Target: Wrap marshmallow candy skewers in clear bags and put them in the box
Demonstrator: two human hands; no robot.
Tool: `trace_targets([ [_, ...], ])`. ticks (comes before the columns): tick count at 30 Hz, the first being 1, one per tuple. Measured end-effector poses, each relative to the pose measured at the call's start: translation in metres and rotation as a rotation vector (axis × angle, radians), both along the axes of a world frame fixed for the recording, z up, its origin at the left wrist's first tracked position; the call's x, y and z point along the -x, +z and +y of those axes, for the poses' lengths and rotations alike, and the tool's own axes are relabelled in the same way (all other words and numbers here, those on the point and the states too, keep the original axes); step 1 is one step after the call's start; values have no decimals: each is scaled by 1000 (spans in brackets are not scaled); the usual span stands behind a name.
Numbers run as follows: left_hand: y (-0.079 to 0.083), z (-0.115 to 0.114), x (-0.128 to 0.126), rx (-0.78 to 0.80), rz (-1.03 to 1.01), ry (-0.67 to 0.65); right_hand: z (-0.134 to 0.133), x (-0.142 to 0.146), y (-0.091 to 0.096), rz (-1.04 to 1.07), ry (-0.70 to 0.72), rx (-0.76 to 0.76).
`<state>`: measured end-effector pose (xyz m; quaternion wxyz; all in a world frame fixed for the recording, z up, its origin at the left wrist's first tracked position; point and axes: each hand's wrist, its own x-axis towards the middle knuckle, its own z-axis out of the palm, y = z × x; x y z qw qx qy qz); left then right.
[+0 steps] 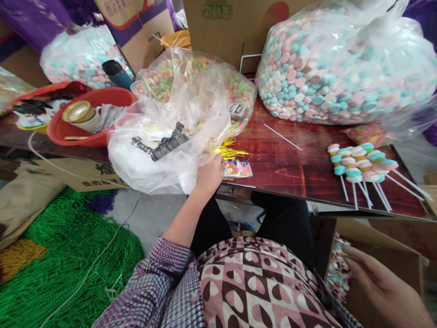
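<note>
My left hand (210,175) rests at the table's front edge, its fingers curled in by a pile of gold twist ties (234,150) and some small patterned plastic bags (239,168). What it pinches, if anything, is hidden. Low on the right, my right hand (382,280) reaches over an open cardboard box (392,239), slightly blurred, with its fingers stretched out. Beside its fingertips in the box are wrapped, colourful sweets (338,269). On the table's right end lie several marshmallow skewers (363,164) with white sticks.
A big bag of pastel marshmallows (314,82) stands at the back right. One loose white stick (282,136) lies mid-table. Left of it are a bag of gummy sweets (235,86), a crumpled clear bag (153,159) and a red basin (102,98). Green netting (85,246) covers the floor.
</note>
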<state>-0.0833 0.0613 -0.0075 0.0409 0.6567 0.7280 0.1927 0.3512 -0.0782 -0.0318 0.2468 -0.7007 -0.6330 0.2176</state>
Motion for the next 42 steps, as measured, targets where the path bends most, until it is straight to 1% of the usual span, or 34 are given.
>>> trace_targets([
  [2, 0, 0, 3, -56, -98, -3, 17, 41, 18, 71, 123, 82],
  [5, 9, -11, -3, -187, -238, -45, 45, 102, 45, 268, 230, 168],
  [7, 19, -24, -16, -304, -280, -133, 64, 139, 59, 421, 240, 118],
  [9, 28, -37, -36, -376, -305, -230, 82, 171, 69, 578, 242, 74],
  [10, 31, -43, -46, -374, -322, -265, 89, 184, 71, 655, 262, 81],
  [11, 33, -48, -56, -357, -354, -301, 95, 194, 72, 694, 301, 101],
  [12, 33, -53, -65, -318, -408, -340, 99, 201, 72, 706, 311, 101],
  [13, 34, -56, -73, -256, -493, -363, 102, 205, 70, 720, 300, 97],
  [15, 34, -61, -82, -65, -750, -377, 102, 204, 65, 770, 235, 85],
  [17, 35, -61, -84, 178, -1062, -370, 98, 196, 59, 849, 142, 64],
  [19, 35, -59, -81, 410, -1311, -370, 95, 186, 54, 900, 73, 27],
  [21, 32, -57, -77, 567, -1438, -346, 93, 178, 51, 907, 31, -18],
  [22, 30, -57, -75, 614, -1466, -315, 94, 175, 50, 905, 23, -31],
  [24, 25, -57, -73, 648, -1493, -231, 95, 172, 49, 913, 16, -20],
  [26, 22, -59, -73, 628, -1500, -162, 96, 170, 50, 936, 35, 51],
  [27, 21, -59, -73, 607, -1495, -151, 96, 169, 51, 944, 54, 103],
  [29, 24, -60, -74, 566, -1441, -173, 96, 168, 52, 943, 78, 162],
  [30, 26, -60, -75, 551, -1396, -195, 95, 167, 52, 936, 77, 163],
  [34, 34, -60, -77, 531, -1229, -276, 91, 165, 46, 934, 0, 82],
  [37, 36, -59, -78, 532, -1177, -331, 87, 164, 42, 938, -12, 91],
  [40, 38, -59, -77, 511, -1058, -373, 88, 164, 42, 951, 52, 170],
  [42, 40, -58, -76, 492, -990, -386, 89, 165, 43, 995, 76, 224],
])
